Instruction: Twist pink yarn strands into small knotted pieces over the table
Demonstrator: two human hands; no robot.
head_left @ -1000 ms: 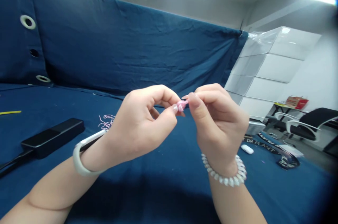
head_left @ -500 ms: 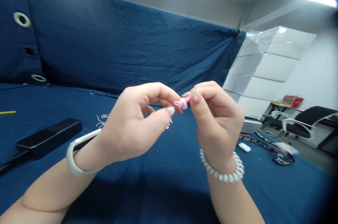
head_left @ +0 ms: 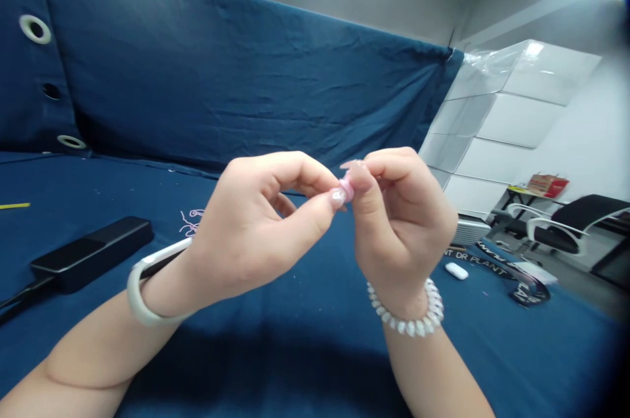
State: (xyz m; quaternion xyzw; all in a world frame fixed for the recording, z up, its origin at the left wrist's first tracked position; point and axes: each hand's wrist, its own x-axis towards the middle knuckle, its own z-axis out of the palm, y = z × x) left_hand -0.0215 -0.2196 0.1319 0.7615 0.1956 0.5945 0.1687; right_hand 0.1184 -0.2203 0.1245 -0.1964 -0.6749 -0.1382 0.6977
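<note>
Between my two hands, raised over the blue cloth, is a small knotted bundle of pink yarn [head_left: 347, 189]. My left hand [head_left: 266, 221] pinches its left side between thumb and fingertips. From the right, my right hand [head_left: 401, 221] grips it with thumb and index finger. Most of the bundle is hidden by the fingertips. Loose pink yarn strands [head_left: 189, 224] lie on the cloth behind my left wrist, partly covered by it.
A black power adapter [head_left: 93, 250] with a cable lies at the left, near a yellow strip [head_left: 14, 206]. On the right are a white earbud case [head_left: 457, 271] and a lettered black strap [head_left: 512, 277]. White boxes [head_left: 506, 142] and a chair [head_left: 571, 228] stand beyond.
My left thumb has moved right and up onto the pink yarn bundle, bringing the fingertips of both hands closer together. Less of the bundle shows now.
</note>
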